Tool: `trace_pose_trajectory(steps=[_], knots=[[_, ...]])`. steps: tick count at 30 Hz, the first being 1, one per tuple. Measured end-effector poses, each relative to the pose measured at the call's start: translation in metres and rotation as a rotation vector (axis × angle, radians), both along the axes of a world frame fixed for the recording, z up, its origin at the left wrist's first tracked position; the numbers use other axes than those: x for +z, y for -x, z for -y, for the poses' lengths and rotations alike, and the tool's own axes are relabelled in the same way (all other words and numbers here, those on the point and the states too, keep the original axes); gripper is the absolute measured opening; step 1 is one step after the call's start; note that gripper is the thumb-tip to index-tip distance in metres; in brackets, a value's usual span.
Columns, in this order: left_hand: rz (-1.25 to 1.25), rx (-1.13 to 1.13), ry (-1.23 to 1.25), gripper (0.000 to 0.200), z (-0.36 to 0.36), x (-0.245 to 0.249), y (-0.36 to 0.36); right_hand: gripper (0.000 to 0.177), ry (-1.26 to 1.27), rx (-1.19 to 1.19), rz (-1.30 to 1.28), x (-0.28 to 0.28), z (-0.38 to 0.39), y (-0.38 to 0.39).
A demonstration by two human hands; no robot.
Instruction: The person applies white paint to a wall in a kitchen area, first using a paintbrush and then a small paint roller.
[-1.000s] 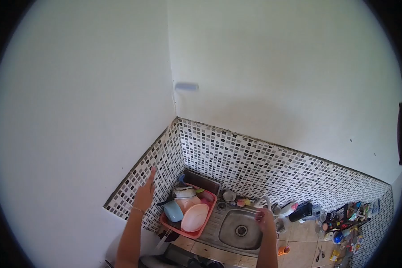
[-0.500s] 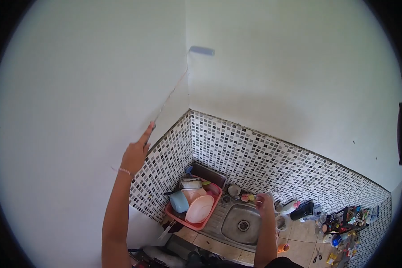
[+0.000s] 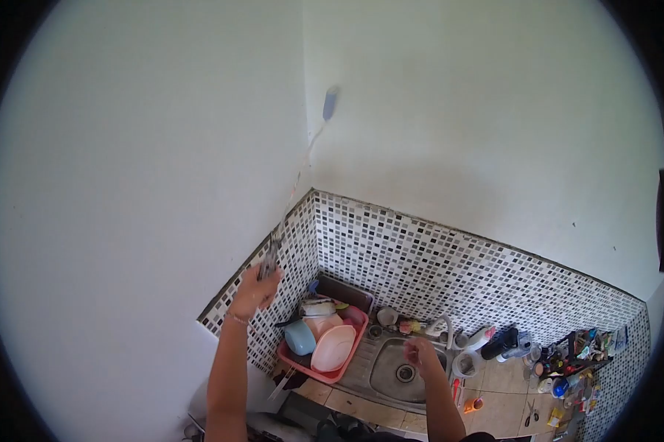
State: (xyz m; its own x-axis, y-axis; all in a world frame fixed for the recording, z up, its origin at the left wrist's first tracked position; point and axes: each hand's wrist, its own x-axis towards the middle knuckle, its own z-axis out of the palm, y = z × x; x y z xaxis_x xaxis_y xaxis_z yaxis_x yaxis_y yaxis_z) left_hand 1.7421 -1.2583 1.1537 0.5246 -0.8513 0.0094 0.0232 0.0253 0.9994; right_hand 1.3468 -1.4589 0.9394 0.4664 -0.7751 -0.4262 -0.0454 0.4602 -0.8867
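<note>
At lower left of centre, the left hand [image 3: 254, 289] was raised against the tiled splashback [image 3: 435, 272], fingers closed round the bottom end of a paint roller [image 3: 330, 103]. Its thin pole [image 3: 299, 177] ran up and to the right along the wall corner. The head sat in the upper middle of the frame, on the white wall just right of the corner. The long axis of the whole tool rose steeply from the hand and leaned right, and the head stood nearly upright, pointing up. With one hand at the far end of so thin a pole, the head could probably wobble and smear across the corner or down onto the tiles. Any drip would likely fall into the pink dish rack [image 3: 302, 368] and its bowls, almost straight below. Right of the rack lay the steel sink [image 3: 380, 376], with the right hand [image 3: 419, 352] above its rim. That hand was blurred, fingers loosely curled, and I could not tell whether it held anything. Bottles [image 3: 560, 361] crowded the counter at far right
</note>
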Motion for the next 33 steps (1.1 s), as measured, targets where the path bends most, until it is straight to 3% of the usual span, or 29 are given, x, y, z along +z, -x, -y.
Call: trace_pose_trajectory(steps=[3,8,9,11,15,16,19,20,23,24,28,33], knots=[[-0.357,-0.182,0.078,0.022,-0.003,-0.042,0.011,0.018,0.006,-0.023,-0.083,-0.008,-0.009,0.024],[-0.301,-0.246,0.052,0.013,0.038,-0.133,0.053,0.018,-0.004,-0.01,-0.204,-0.006,-0.018,0.03],[-0.437,-0.336,0.101,0.011,0.048,-0.142,0.063,0.018,0.019,-0.007,-0.204,-0.006,-0.02,0.03],[-0.713,-0.506,0.197,0.008,0.061,-0.153,0.079,0.017,0.058,0.004,-0.202,-0.001,-0.023,0.024],[-0.798,-0.542,0.215,0.003,0.069,-0.131,0.092,0.012,0.174,0.03,-0.108,-0.006,-0.012,0.008],[-0.715,-0.611,0.284,0.005,0.073,-0.132,0.088,0.011,0.217,0.079,-0.114,0.0,-0.009,0.005],[-0.836,-0.687,0.321,0.007,0.08,-0.131,0.082,0.01,0.339,0.201,-0.085,0.02,0.009,-0.008],[-0.807,-0.737,0.391,0.008,0.085,-0.135,0.082,0.01,0.37,0.223,-0.05,0.023,0.014,-0.011],[-0.72,-0.613,0.413,0.009,0.086,-0.109,0.094,0.01,0.388,0.23,-0.027,0.023,0.032,-0.022],[-0.639,-0.534,0.388,0.019,0.087,-0.108,0.095,0.01,0.378,0.222,-0.035,0.024,0.033,-0.025],[-0.166,-0.239,-0.032,0.043,0.083,-0.095,0.099,0.01,0.333,0.251,0.024,0.025,0.022,-0.026],[-0.173,-0.132,-0.225,0.043,0.054,-0.128,0.09,0.011,0.264,0.357,-0.064,0.0,0.012,-0.023]])
